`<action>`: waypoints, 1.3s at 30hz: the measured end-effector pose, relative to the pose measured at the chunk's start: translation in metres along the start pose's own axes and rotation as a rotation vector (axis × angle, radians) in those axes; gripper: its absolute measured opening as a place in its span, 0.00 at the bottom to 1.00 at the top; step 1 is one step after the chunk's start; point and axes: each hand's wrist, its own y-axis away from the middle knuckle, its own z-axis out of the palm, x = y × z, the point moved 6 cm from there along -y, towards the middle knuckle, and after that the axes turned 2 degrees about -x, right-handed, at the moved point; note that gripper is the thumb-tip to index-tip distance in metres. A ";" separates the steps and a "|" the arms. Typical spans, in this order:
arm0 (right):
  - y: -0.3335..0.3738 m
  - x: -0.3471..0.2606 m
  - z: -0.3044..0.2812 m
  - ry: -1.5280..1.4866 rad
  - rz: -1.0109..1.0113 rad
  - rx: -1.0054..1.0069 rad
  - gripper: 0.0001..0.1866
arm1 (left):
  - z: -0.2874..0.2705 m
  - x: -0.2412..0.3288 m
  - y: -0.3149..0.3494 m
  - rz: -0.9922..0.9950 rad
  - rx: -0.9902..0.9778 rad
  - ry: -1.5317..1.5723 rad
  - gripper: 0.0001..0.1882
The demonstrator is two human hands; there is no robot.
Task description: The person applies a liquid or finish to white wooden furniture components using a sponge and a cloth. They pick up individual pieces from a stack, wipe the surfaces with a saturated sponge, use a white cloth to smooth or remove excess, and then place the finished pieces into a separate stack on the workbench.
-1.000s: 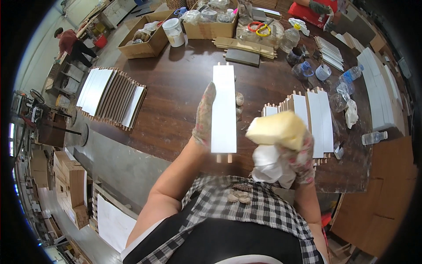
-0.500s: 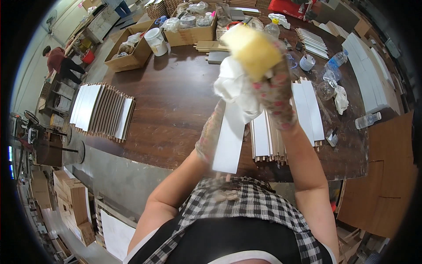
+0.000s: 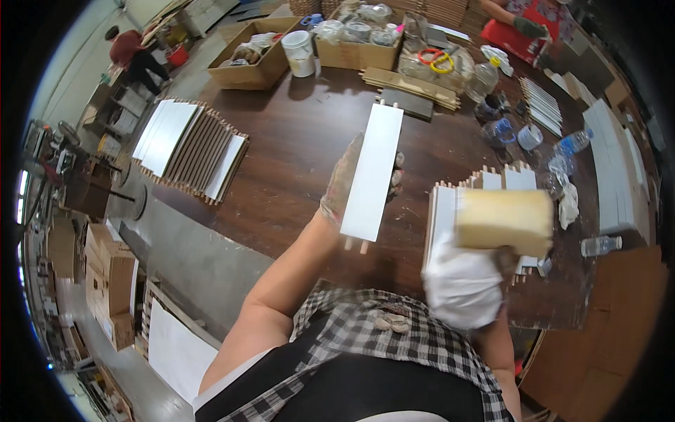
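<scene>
a white board (image 3: 373, 172) with wooden pegs (image 3: 363, 247) at its ends is up in the air over the near edge of the brown table (image 3: 281, 179), far end leaning a little right. the left hand (image 3: 342, 179), gloved, grasps it from beneath, palm along one long edge, fingertips curled round the other. the right hand (image 3: 503, 260), mostly hidden, clutches a yellow sponge (image 3: 506, 219) and a white cloth (image 3: 463, 287) together; blur keeps me from telling how each finger lies. they're clear of the board, in front of the right-hand stack (image 3: 441, 214). to handle it well, i'd say keep the fingers to the edges, the white face free of the glove, and the cloth bunched so no fold drags. toward the table's left edge sits another stack (image 3: 190, 151) of boards; along the far edge, a cardboard box (image 3: 253, 77) and a white bucket (image 3: 299, 56); near the right edge, a clear bottle (image 3: 601, 245). from here i can't read any label or lettering.
</scene>
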 end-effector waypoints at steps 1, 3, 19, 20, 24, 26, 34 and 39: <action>0.011 0.007 -0.017 0.006 0.081 0.121 0.37 | -0.005 0.007 0.010 0.015 0.014 0.013 0.27; 0.025 0.007 -0.043 0.054 0.174 0.310 0.35 | -0.009 0.009 0.015 0.033 0.038 0.022 0.27; -0.014 0.033 -0.016 -0.021 0.328 0.507 0.25 | -0.100 0.067 0.073 0.103 0.361 -0.265 0.25; -0.016 0.031 -0.014 -0.005 0.330 0.525 0.25 | -0.106 0.090 0.080 0.195 0.426 -0.599 0.25; -0.019 0.027 -0.015 0.055 0.307 0.551 0.24 | -0.132 0.187 0.116 0.435 0.827 -2.018 0.26; -0.008 0.033 -0.026 0.128 0.360 0.556 0.21 | -0.157 0.224 0.131 0.361 1.083 -2.381 0.27; 0.037 0.052 -0.069 0.346 0.429 0.606 0.16 | -0.235 0.255 0.155 -0.161 1.430 -2.636 0.24; 0.043 0.026 -0.078 0.333 0.319 0.718 0.18 | -0.237 0.255 0.137 -0.117 1.305 -2.663 0.26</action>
